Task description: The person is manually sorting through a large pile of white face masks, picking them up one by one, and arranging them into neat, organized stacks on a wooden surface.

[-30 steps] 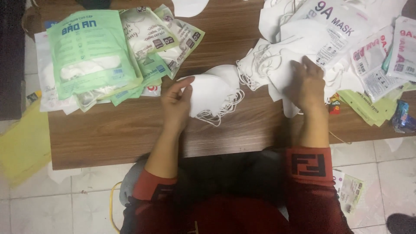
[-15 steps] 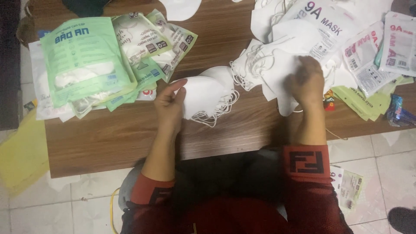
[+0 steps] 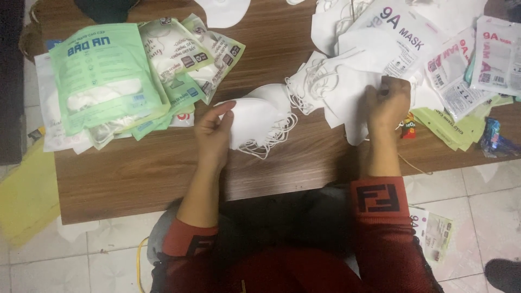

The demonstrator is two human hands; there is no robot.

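My left hand (image 3: 213, 133) holds a small stack of white face masks (image 3: 260, 116) by its left edge, their ear loops trailing onto the wooden table (image 3: 135, 173). My right hand (image 3: 386, 103) rests on a loose pile of white masks (image 3: 336, 87) to the right, its fingers pinching one mask at the pile's edge. Both sleeves are dark red.
A stack of green and white mask packets (image 3: 108, 81) lies at the table's left. More white and pink mask packets (image 3: 461, 59) and flat green bags (image 3: 461, 127) crowd the right end. A yellow bag (image 3: 24, 195) hangs off the left side. A packet (image 3: 434, 233) lies on the tiled floor.
My left hand has kept its hold on the mask stack, shifting slightly. My right hand has stayed on the loose pile, working at one mask.
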